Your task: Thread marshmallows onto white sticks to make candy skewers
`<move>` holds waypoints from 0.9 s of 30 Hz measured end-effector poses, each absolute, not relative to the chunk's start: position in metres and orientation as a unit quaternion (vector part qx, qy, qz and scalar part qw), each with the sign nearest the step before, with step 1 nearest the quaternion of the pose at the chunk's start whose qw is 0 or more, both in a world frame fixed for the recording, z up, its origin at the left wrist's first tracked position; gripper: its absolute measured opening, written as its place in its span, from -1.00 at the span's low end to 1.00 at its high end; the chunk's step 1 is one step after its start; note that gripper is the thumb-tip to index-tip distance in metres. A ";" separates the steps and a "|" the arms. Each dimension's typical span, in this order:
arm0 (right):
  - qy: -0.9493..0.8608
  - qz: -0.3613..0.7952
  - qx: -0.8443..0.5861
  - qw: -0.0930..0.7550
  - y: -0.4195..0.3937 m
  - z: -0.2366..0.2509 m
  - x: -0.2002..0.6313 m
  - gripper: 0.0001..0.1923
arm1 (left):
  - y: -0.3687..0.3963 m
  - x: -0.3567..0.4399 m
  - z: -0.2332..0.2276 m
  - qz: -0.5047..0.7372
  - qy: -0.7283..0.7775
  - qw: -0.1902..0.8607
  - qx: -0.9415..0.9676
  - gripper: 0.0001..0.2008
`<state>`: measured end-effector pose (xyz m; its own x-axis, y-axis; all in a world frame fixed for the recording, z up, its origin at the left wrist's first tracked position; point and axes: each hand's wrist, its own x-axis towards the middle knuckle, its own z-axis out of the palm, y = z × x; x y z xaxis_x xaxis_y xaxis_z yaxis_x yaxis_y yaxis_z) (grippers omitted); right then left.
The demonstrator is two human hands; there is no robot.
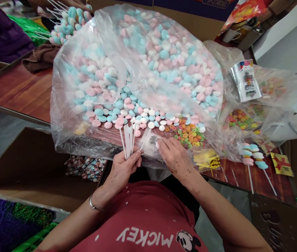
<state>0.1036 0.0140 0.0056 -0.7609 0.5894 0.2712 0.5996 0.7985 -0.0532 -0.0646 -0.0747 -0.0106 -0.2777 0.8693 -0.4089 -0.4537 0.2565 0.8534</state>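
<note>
My left hand (125, 166) is closed around a bundle of white sticks (129, 140) that fan upward. At least one stick has a pink candy (119, 122) at its top, and another slants right with a white candy (151, 125) by its tip. My right hand (175, 156) is curled, its fingertips at a small white piece (157, 144) whose kind is unclear. Beside those fingers is a small clear packet (152, 139) with dark print. Fruit-coloured ring gummies (187, 133) lie just beyond my right hand.
A large clear plastic bag (69, 73) of pastel candies covers the table's middle. Finished candy sticks (260, 164) and gold twist ties (208, 161) lie right. An open cardboard box (19, 157) stands left, with wrapped sweets (85, 168) next to it. Another person's hand holds candy sticks (71, 22) far left.
</note>
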 end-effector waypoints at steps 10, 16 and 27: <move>-0.919 -0.022 -0.353 0.172 0.004 -0.006 0.097 -0.75 | -0.079 -0.067 -0.012 0.556 0.572 0.558 0.230 -0.75; -0.796 0.213 -0.468 0.319 0.018 0.002 0.100 -0.89 | -0.079 -0.068 -0.009 0.512 0.597 0.526 0.323 -0.76; -0.397 0.627 -0.480 0.468 0.030 0.024 0.097 -0.76 | -0.069 -0.061 0.002 0.433 0.595 0.486 0.471 -0.69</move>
<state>0.0968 0.0300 0.0241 -0.1007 0.9680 -0.2299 -0.2068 -0.2464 -0.9468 -0.0611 -0.0693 0.0021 -0.0835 0.9817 -0.1709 0.1400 0.1814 0.9734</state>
